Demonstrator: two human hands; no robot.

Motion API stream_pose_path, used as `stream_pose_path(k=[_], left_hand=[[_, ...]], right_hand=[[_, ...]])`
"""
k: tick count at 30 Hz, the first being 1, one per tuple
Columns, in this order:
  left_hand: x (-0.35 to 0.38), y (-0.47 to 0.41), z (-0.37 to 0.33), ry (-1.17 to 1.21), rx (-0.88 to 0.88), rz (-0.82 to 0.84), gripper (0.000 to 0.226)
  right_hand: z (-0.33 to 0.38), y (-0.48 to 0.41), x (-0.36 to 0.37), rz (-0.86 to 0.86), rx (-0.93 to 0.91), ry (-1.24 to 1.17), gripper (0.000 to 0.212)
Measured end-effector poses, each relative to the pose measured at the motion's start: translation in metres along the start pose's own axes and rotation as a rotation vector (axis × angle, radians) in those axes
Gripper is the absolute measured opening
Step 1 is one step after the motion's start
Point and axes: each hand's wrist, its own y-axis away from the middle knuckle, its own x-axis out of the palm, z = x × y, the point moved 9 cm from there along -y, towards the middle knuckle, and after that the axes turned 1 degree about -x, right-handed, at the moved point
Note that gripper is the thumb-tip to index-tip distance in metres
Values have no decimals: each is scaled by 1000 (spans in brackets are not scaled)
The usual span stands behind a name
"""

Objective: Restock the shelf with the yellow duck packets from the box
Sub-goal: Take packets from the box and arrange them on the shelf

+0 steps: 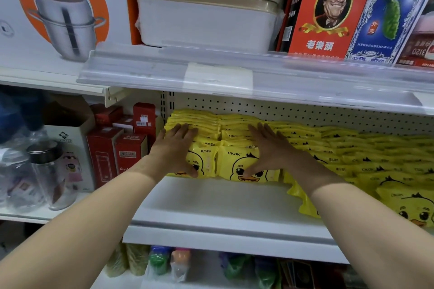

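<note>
Rows of yellow duck packets stand on edge on the white middle shelf (211, 202). My left hand (175, 145) lies flat over the tops of the left row (206, 159), with its thumb down on the front packet's face. My right hand (270, 148) rests the same way on the neighbouring row (237, 164), fingers straight and thumb pressing on the duck print. Many more duck packets (352, 150) lean in rows to the right, some slumped towards the shelf's front edge (408, 204). The box is out of view.
Red cartons (117, 150) and glass jars (44, 171) fill the bay to the left. The upper shelf's clear price rail (211, 73) overhangs close above my hands. Bare shelf surface lies in front of the two rows. Bagged goods (178, 263) sit on the shelf below.
</note>
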Motion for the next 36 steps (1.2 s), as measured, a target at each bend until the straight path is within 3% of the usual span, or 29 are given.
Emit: stream_pose_path(k=[16,26,30,36], left_hand=[[-6,10,-5,-76,-95,-40,133],[-22,37,-34,-46,-150,-70,130],[-29,39,-79,31,-71,-98,129],[-29,43,-189,157,158,-117,125]], right_hand=[[5,-3,-1,14,-109,49,146],[-17,48,-35,-143,-113,-82,135],[-56,92,-49,-178,-8,-94,128],[-118,145,-27,-63,160,-4,128]])
